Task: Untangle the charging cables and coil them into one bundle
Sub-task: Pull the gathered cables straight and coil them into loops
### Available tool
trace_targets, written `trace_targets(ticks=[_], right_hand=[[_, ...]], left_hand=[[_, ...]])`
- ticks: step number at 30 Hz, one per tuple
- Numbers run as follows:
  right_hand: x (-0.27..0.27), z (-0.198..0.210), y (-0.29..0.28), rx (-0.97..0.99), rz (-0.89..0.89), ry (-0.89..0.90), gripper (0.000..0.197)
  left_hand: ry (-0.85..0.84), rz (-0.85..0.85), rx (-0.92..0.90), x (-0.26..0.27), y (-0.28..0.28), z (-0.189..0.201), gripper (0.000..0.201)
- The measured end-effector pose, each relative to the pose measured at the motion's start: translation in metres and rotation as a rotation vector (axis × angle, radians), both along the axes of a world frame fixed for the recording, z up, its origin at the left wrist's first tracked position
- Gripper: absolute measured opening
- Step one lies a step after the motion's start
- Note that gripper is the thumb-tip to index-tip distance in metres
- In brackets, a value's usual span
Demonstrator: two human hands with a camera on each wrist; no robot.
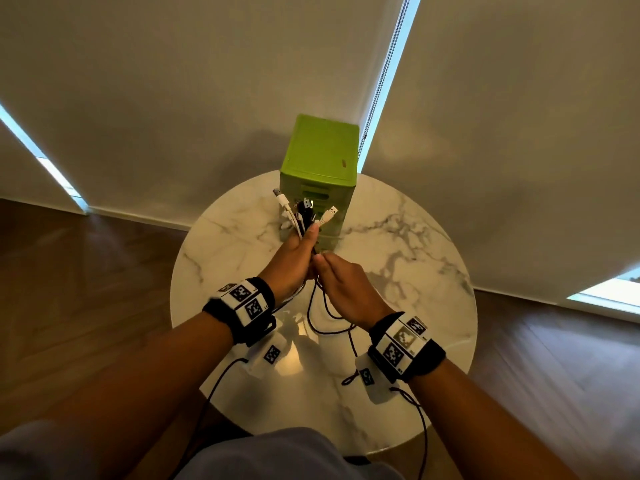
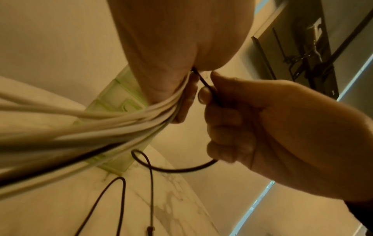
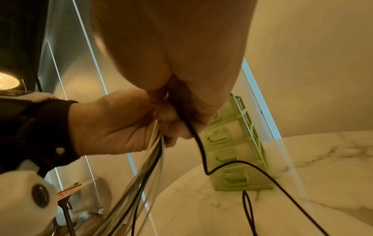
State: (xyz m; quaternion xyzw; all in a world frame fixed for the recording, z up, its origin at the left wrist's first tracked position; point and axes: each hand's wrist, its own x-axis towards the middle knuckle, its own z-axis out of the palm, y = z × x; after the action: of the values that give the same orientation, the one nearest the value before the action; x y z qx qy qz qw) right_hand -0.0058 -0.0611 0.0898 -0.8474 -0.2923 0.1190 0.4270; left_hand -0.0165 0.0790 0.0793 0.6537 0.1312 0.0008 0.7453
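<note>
We see the left hand (image 1: 292, 256) above the middle of the round marble bench (image 1: 433, 271), its grip clamped on a bunch of charging cables (image 1: 299, 220) whose white and black plug ends stick up in front of the green drawer box (image 1: 322, 150) at the far edge. The right hand (image 1: 341, 282), touching the left, has its grip clamped on a black cable (image 2: 207, 87) that loops down onto the bench toward the near edge.
</note>
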Motion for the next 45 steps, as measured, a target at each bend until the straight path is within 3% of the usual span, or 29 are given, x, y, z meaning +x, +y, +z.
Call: trace_targets(ticks=[3, 9, 12, 16, 19, 22, 26, 31, 34, 37, 42, 45], right_hand=[[-0.003, -0.002, -0.005, -0.011, 0.065, 0.048, 0.04], [-0.007, -0.039, -0.024, -0.163, 0.177, 0.029, 0.04], [-0.01, -0.064, -0.041, -0.266, 0.222, 0.105, 0.036], [0.004, -0.077, -0.058, -0.34, 0.122, 0.279, 0.041], [0.021, -0.057, -0.048, -0.144, -0.085, 0.305, 0.047], [0.032, -0.015, -0.02, 0.101, -0.203, 0.202, 0.041], [0.026, 0.026, 0.017, 0.13, -0.044, 0.028, 0.035], [0.014, 0.024, 0.042, 0.061, 0.198, -0.117, 0.025], [0.009, 0.017, 0.038, 0.032, 0.197, -0.009, 0.031], [-0.004, 0.0, 0.019, -0.037, 0.246, 0.201, 0.041], [-0.006, -0.04, -0.022, 0.036, 0.249, 0.482, 0.042], [0.002, -0.051, -0.033, -0.075, 0.178, 0.571, 0.043]], left_hand=[[-0.035, 0.051, 0.049, 0.001, 0.007, 0.007, 0.033], [-0.132, 0.21, -0.204, 0.005, 0.034, 0.037, 0.036], [-0.233, 0.296, -0.303, 0.008, 0.062, 0.053, 0.032], [-0.296, 0.34, -0.303, 0.007, 0.09, 0.065, 0.032], [-0.237, 0.315, -0.246, 0.004, 0.087, 0.062, 0.038], [-0.142, 0.278, -0.133, -0.002, 0.071, 0.052, 0.041], [-0.057, 0.231, -0.014, -0.006, 0.045, 0.043, 0.048], [-0.061, 0.209, -0.096, -0.004, 0.032, 0.045, 0.042], [-0.154, 0.294, -0.063, 0.001, 0.038, 0.048, 0.044], [-0.21, 0.419, -0.234, 0.008, 0.059, 0.059, 0.027], [-0.226, 0.343, -0.209, 0.002, 0.089, 0.079, 0.031], [-0.229, 0.252, -0.205, 0.003, 0.093, 0.082, 0.034]])
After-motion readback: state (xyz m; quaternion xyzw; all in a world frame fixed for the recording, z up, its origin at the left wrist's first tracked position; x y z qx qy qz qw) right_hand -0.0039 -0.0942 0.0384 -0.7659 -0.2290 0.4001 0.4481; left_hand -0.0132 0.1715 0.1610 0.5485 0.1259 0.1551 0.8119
